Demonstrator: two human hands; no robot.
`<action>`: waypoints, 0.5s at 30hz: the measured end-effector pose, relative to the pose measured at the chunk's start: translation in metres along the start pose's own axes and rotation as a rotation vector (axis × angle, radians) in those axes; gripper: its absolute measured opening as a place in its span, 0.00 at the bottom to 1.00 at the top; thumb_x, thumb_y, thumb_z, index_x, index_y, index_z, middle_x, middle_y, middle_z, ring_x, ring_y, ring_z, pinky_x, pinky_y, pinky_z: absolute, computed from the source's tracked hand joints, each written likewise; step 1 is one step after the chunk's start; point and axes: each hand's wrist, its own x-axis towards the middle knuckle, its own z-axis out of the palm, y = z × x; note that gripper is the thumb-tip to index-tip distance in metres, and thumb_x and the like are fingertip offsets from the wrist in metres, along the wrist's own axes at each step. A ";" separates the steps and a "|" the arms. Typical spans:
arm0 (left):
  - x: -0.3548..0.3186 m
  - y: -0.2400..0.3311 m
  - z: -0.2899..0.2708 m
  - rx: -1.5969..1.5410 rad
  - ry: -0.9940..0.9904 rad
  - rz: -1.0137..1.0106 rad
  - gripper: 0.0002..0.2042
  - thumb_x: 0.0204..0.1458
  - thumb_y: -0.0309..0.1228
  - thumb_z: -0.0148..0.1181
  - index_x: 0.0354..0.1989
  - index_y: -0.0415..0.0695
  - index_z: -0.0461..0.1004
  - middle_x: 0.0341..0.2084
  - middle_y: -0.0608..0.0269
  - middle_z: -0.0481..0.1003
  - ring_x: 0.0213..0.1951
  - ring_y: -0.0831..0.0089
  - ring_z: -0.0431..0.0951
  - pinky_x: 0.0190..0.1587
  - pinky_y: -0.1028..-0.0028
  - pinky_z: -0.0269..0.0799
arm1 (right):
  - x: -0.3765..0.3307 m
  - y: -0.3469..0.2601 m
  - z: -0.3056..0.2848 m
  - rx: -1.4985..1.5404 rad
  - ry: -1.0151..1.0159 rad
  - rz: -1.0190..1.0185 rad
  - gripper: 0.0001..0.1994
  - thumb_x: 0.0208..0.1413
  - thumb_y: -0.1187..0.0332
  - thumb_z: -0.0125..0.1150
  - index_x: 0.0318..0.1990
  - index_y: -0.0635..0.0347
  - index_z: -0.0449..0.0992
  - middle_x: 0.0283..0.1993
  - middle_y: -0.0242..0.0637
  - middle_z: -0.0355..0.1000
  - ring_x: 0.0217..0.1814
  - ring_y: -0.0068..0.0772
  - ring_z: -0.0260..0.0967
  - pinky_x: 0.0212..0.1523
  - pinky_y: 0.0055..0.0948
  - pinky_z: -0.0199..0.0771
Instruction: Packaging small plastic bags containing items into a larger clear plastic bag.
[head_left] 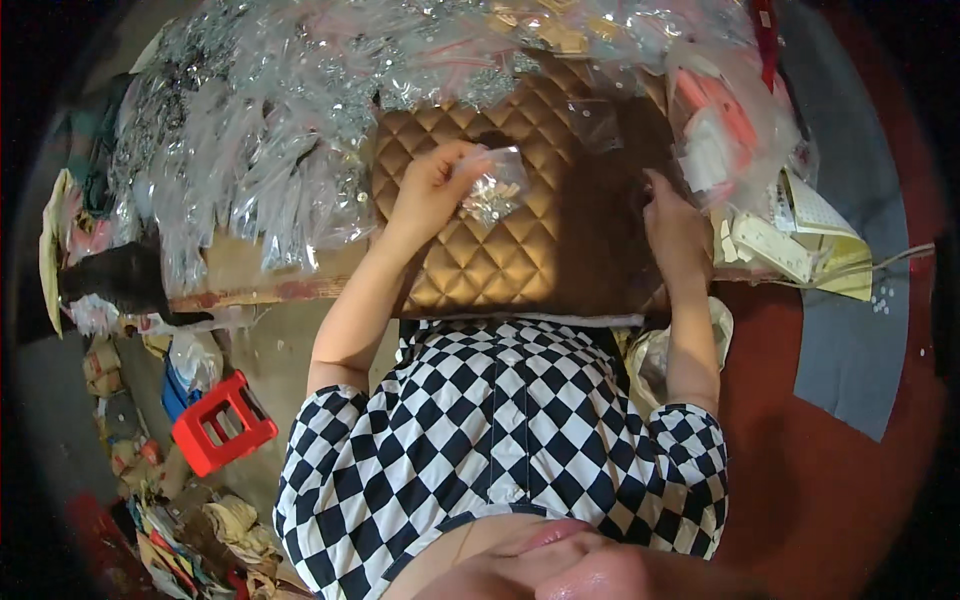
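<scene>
Head view: over quilted mat [480, 275], left hand [430, 190] pinches bag [497, 188], right hand's [678, 232] grip unclear, red stool [195, 445] on floor [290, 350].

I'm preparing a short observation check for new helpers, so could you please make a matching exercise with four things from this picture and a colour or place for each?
Column one:
1. small filled bag
2. quilted mat
3. stool
4. shirt

Column two:
A. red
B. black and white
C. in the left hand
D. golden brown

Right pairs: 1-C, 2-D, 3-A, 4-B
</scene>
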 end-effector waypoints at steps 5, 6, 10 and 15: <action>-0.002 0.016 0.031 0.156 -0.168 0.429 0.04 0.53 0.25 0.62 0.36 0.42 0.79 0.49 0.55 0.73 0.46 0.62 0.75 0.45 0.70 0.72 | 0.016 -0.053 0.007 1.173 0.106 -0.044 0.17 0.63 0.67 0.53 0.59 0.54 0.70 0.46 0.35 0.78 0.41 0.34 0.77 0.44 0.33 0.76; -0.002 0.023 0.037 0.247 -0.119 0.546 0.04 0.53 0.25 0.62 0.36 0.43 0.79 0.50 0.54 0.72 0.47 0.59 0.75 0.46 0.69 0.72 | 0.020 -0.075 0.013 1.312 -0.020 -0.086 0.16 0.64 0.66 0.52 0.59 0.53 0.69 0.48 0.34 0.76 0.44 0.29 0.74 0.46 0.31 0.74; 0.004 0.020 0.033 0.334 -0.068 0.544 0.04 0.53 0.26 0.62 0.36 0.46 0.80 0.47 0.54 0.74 0.48 0.57 0.77 0.45 0.65 0.73 | 0.028 -0.086 0.008 1.842 -0.388 0.032 0.17 0.67 0.65 0.49 0.61 0.53 0.62 0.54 0.33 0.68 0.51 0.26 0.67 0.53 0.28 0.69; 0.008 0.014 0.026 0.254 -0.003 0.225 0.04 0.52 0.21 0.62 0.36 0.39 0.80 0.37 0.60 0.79 0.38 0.73 0.78 0.41 0.75 0.72 | 0.023 -0.090 0.029 1.898 -0.399 0.039 0.20 0.66 0.68 0.49 0.64 0.48 0.55 0.60 0.35 0.65 0.61 0.27 0.64 0.57 0.31 0.68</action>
